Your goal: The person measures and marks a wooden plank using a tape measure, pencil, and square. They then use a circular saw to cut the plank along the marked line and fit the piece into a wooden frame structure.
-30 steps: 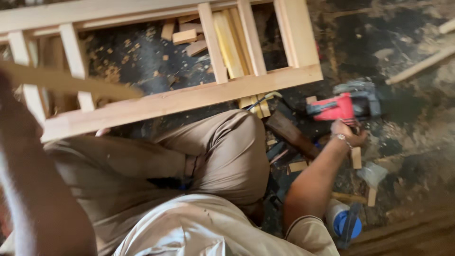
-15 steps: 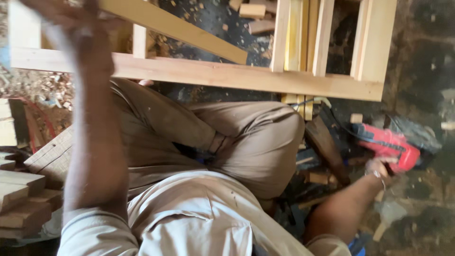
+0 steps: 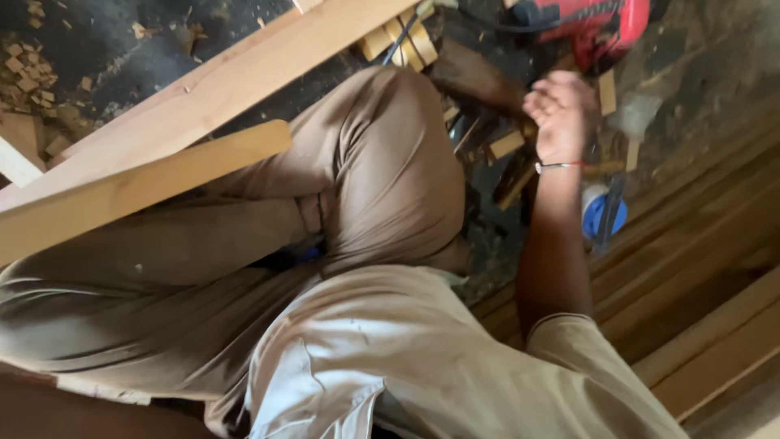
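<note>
Head view, looking down past bent knees at a dark, dusty floor littered with pale wood chips at the left edge, where two long pale wooden slats slant side by side across the lap. Moving right, a cluster of short yellowish offcuts lies by the knee, and one right hand hovers with fingers loosely spread and gripping nothing, just below one red power tool at the top edge. One blue-and-white container sits beside the wrist, brown floorboards fill the right corner, and the left hand is out of sight.
</note>
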